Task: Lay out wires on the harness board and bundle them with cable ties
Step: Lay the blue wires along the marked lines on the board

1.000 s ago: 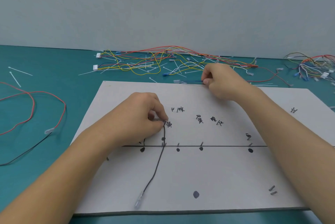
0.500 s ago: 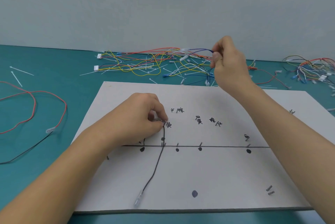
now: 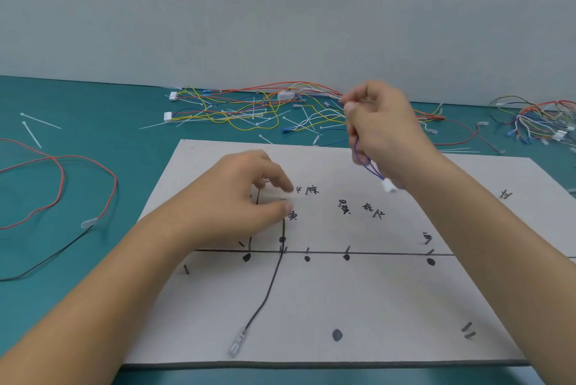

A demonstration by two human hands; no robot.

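Grey-white harness board (image 3: pixel 311 306) was spread across the lower frame, laying-out judged under way. At centre the left hand (image 3: pixel 243 200), grip untellable, was laid over the top of the black wire (image 3: pixel 271 285). At upper right, the right hand (image 3: pixel 383 132) was pinched on a purple wire (image 3: pixel 363 163), judged due for seating among the pegs (image 3: pixel 348 249).

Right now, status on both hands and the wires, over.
Left hand at black wire, grip unclear. Right hand holds purple wire above harness board. Nothing between them.

Bright, even overhead light, faint soft shadows, no glare; slight motion blur, wide-angle bending at the edges.
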